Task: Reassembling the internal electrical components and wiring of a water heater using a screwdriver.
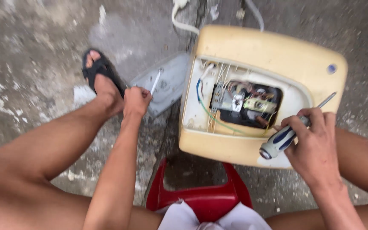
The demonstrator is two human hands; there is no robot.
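Observation:
A cream-yellow appliance housing [273, 51] lies open on a red plastic stool [201, 198], with wires and a terminal block [245, 104] showing in its opening. My right hand [314, 145] rests at the housing's right front edge, shut on a screwdriver [284, 138] with a blue and grey handle, its shaft pointing up and right. Over the floor to the left, my left hand [136, 101] is closed beside a grey cover plate [167, 83]. What it holds, if anything, is hidden by the fingers.
A small white stick-like part [156, 81] lies on the grey plate. My left foot in a black sandal [101, 72] stands on the stained concrete floor. White cables [184, 23] run off behind the housing. My bare legs flank the stool.

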